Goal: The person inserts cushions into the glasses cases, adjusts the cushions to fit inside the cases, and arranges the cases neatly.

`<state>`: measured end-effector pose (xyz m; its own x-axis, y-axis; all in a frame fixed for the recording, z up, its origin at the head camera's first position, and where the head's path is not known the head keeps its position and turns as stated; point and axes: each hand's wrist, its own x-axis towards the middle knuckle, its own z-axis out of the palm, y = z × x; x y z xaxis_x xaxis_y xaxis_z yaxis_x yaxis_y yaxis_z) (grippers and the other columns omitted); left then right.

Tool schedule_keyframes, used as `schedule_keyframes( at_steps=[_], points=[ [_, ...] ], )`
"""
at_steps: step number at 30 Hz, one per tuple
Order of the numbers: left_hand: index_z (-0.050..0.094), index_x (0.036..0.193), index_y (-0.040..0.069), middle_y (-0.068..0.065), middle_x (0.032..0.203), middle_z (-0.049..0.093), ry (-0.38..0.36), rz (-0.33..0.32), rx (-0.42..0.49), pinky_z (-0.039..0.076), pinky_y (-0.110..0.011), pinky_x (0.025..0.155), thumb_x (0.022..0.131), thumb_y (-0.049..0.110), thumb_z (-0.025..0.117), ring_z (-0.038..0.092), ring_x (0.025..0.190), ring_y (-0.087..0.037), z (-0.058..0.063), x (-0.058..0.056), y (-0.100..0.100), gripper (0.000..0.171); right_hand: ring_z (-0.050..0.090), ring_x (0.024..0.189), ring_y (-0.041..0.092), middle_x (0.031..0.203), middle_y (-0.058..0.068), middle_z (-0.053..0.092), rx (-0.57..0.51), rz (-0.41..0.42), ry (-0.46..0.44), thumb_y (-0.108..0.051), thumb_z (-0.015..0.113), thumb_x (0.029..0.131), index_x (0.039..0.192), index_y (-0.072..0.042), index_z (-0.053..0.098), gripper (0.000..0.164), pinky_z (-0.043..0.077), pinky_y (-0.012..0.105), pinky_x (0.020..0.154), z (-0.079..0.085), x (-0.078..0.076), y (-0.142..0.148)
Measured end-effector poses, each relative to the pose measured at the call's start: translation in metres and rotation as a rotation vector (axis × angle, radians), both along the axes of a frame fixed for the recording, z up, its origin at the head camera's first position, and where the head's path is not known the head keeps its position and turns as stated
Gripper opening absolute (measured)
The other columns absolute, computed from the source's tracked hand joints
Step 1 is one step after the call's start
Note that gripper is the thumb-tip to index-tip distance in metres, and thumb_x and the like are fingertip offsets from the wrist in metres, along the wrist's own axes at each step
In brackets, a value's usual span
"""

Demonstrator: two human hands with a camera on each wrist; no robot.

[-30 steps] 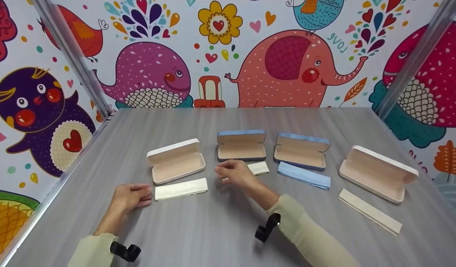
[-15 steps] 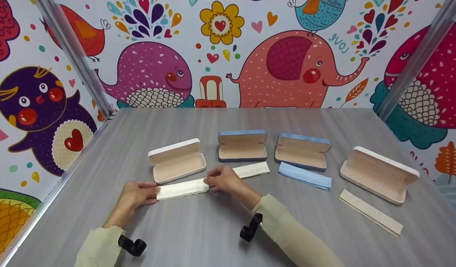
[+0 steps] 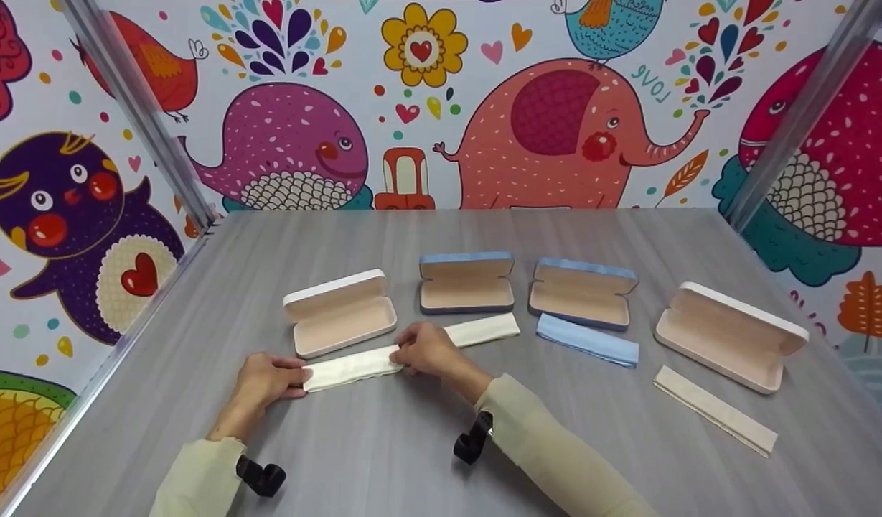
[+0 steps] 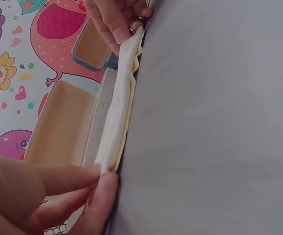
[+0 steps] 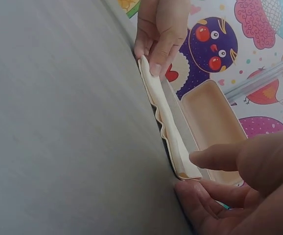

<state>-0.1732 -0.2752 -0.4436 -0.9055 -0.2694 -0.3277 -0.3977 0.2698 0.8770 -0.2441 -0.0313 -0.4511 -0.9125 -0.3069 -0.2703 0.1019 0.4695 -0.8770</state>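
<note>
Since a second ago both hands have closed in on the cream cloth (image 3: 351, 366): the right hand (image 3: 425, 350) has left the second cream cloth (image 3: 484, 329) and come across to this one's right end, and the left hand (image 3: 265, 378) has slid up to its left end. The cloth now sags in soft waves between them instead of lying flat.

From the left: the left hand's grip is a narrow pinch on the cloth's left end, thumb and fingers (image 4: 100, 193) pressed onto the folded edge. The cloth itself lies low on the grey surface (image 3: 426, 237), just in front of the open white case (image 3: 340, 312). At its right end the right hand pinches it between thumb and fingertips (image 5: 215, 156), the wrist view showing the fabric rippled along its length.

To do this well, I would say the two pinches should stay level and draw gently apart so the ripples come out and the folded layers stay together; the hold looks light, so a slipped layer is the main risk.

Further right stand two open blue cases (image 3: 468, 282) (image 3: 583, 293), a folded blue cloth (image 3: 588, 339), another open white case (image 3: 728, 336) and a long cream cloth (image 3: 715, 410).
</note>
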Motion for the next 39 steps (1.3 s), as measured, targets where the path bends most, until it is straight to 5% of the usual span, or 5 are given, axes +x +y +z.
schedule_keyframes(
  at_steps=[15,23,30,39],
  points=[
    [0.068,0.107,-0.011,-0.003,0.08,0.068,-0.012,-0.031,-0.059,0.059,-0.022,0.061,0.088,0.005,0.071,0.064,0.07,-0.009,0.004,0.004,0.0,0.025,0.052,0.053,0.008,0.065,-0.003,0.055,0.031,0.028,0.089,-0.003,0.072,0.085,0.084,-0.004,0.069,0.004,0.042,0.018,0.046,-0.001,-0.002,0.0],
    [0.059,0.121,-0.015,-0.007,0.091,0.066,0.002,-0.03,0.069,0.062,-0.026,0.068,0.089,0.001,0.07,0.067,0.072,-0.011,0.005,0.009,-0.005,0.038,0.051,0.055,0.008,0.066,-0.004,0.055,-0.034,0.012,0.024,-0.008,0.074,0.086,0.077,-0.012,0.061,0.016,0.042,0.019,0.048,0.004,-0.002,-0.001],
    [0.051,0.132,-0.02,-0.012,0.102,0.068,0.042,-0.025,0.157,0.062,-0.023,0.072,0.09,-0.002,0.069,0.069,0.077,-0.011,0.009,0.009,-0.01,0.048,0.057,0.061,0.009,0.073,0.0,0.058,-0.198,-0.003,-0.043,0.003,0.07,0.085,0.09,0.0,0.064,0.009,0.059,0.025,0.057,0.007,-0.011,0.0],
    [0.048,0.134,-0.021,-0.004,0.089,0.071,0.066,0.008,0.309,0.062,-0.023,0.074,0.091,-0.001,0.069,0.071,0.078,-0.01,0.01,0.004,-0.014,0.052,0.06,0.064,0.011,0.08,0.002,0.063,-0.282,-0.051,-0.085,0.01,0.066,0.085,0.104,0.008,0.067,0.018,0.058,0.024,0.058,0.007,-0.023,-0.003]
  ],
)
